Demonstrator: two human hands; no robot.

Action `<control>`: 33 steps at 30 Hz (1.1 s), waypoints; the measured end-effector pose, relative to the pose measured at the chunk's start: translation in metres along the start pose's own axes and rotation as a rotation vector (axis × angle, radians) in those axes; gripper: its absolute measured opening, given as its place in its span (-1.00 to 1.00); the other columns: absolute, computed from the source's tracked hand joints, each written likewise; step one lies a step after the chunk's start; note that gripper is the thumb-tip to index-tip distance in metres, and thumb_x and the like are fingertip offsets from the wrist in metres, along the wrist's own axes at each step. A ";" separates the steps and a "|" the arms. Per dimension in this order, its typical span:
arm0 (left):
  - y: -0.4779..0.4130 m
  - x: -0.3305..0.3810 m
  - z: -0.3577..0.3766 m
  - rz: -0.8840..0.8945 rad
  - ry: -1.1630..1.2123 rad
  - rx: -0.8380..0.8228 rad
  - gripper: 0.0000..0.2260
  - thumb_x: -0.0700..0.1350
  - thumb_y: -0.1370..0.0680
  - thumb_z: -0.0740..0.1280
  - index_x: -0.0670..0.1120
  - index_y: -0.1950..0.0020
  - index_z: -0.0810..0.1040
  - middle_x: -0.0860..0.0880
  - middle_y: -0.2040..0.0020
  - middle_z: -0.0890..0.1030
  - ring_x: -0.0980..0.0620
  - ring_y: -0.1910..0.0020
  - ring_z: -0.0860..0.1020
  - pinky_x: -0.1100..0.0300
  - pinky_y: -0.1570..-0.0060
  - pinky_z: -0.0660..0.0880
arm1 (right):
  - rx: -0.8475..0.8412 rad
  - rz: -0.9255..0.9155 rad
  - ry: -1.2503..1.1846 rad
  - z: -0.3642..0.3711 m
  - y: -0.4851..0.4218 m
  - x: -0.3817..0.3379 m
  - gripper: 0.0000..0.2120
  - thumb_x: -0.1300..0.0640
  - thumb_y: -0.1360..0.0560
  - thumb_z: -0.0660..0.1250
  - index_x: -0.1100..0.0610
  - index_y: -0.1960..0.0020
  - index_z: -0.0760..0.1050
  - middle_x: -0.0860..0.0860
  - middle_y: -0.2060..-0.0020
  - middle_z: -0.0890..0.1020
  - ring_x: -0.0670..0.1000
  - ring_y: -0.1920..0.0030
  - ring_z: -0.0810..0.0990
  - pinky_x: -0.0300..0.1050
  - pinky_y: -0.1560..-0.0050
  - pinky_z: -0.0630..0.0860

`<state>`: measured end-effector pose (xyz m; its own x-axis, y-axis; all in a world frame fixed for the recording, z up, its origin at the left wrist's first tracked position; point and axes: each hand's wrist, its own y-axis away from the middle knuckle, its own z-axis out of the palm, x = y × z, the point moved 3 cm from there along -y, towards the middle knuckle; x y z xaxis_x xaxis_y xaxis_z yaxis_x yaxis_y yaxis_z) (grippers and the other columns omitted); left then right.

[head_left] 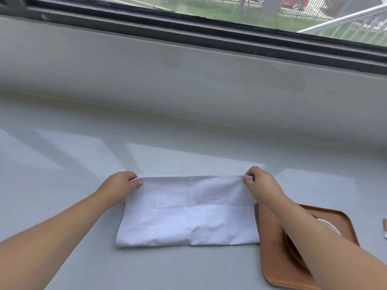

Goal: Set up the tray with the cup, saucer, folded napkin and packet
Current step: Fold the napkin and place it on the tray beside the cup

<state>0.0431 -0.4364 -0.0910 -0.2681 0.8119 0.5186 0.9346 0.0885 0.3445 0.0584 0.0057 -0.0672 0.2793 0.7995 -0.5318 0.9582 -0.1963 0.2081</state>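
Observation:
A white cloth napkin (188, 212) lies folded in a wide rectangle on the grey counter. My left hand (120, 184) pinches its far left corner and my right hand (261, 183) pinches its far right corner. A brown tray (272, 258) sits at the lower right, its left edge touching the napkin. On the tray stands a white cup (327, 226) over a brown saucer (293, 251), both mostly hidden by my right forearm. The end of a small packet (385, 228) shows at the right edge of the view.
The grey counter (73, 164) runs back to a low grey wall (188, 76) under a dark-framed window (209, 32).

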 end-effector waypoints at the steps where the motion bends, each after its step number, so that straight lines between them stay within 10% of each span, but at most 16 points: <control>1: -0.014 -0.001 0.001 -0.002 -0.010 -0.005 -0.81 0.06 -0.60 0.38 0.00 0.16 0.60 0.00 0.18 0.63 0.04 0.22 0.56 0.12 0.30 0.38 | -0.005 0.014 0.002 0.005 -0.013 -0.001 -0.87 0.12 -0.58 0.23 0.04 0.15 0.46 -0.03 0.29 0.57 -0.02 0.31 0.49 -0.12 0.38 0.32; 12: -0.116 -0.014 0.031 0.015 -0.229 0.057 -0.80 0.13 -0.55 0.37 0.04 0.10 0.48 0.07 0.20 0.56 -0.01 0.22 0.54 0.10 0.33 0.39 | 0.010 0.126 0.208 0.063 -0.104 0.008 -0.94 0.12 -0.57 0.24 0.08 -0.02 0.44 0.02 0.12 0.59 0.13 0.15 0.54 -0.04 0.29 0.41; 16: -0.126 -0.012 0.039 0.198 -0.316 0.152 -0.71 0.05 -0.51 0.44 0.00 -0.12 0.44 0.03 0.01 0.51 -0.06 0.14 0.51 0.07 0.24 0.41 | 0.059 -0.081 0.356 0.071 -0.102 0.008 -0.80 0.15 -0.54 0.34 0.13 -0.15 0.48 0.05 -0.01 0.55 0.16 0.01 0.53 -0.03 0.22 0.42; 24: -0.099 -0.031 0.074 0.509 -0.587 -0.200 -0.40 0.49 -0.32 0.28 0.16 -0.21 0.52 0.13 -0.23 0.47 0.06 -0.21 0.45 0.14 -0.04 0.45 | -0.417 -0.551 0.683 0.101 -0.047 0.023 -0.48 -0.35 -0.36 0.27 -0.03 -0.16 0.52 -0.06 -0.02 0.53 0.04 -0.03 0.50 -0.03 0.00 0.50; 28: -0.076 -0.050 0.085 0.531 -0.636 -0.281 -0.25 0.48 -0.30 0.30 0.14 -0.39 0.47 0.03 -0.55 0.36 -0.05 -0.48 0.35 0.01 -0.45 0.32 | -0.403 -0.598 0.795 0.111 -0.020 0.038 -0.71 -0.02 -0.37 0.33 0.04 -0.05 0.54 0.00 0.00 0.57 0.11 -0.01 0.56 -0.01 0.02 0.53; 33: -0.047 -0.065 0.089 0.539 -0.680 -0.275 -0.42 0.25 -0.42 0.28 0.10 -0.41 0.46 -0.03 -0.58 0.36 -0.08 -0.49 0.39 -0.02 -0.50 0.28 | -0.309 -0.443 0.748 0.106 -0.011 0.042 -0.88 0.19 -0.49 0.26 0.06 0.00 0.50 -0.01 0.05 0.58 0.12 -0.01 0.55 0.02 -0.02 0.49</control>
<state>0.0371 -0.4414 -0.2108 0.4663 0.8764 0.1202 0.7814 -0.4718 0.4084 0.0663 -0.0190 -0.1782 -0.3251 0.9452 0.0316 0.8787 0.2895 0.3795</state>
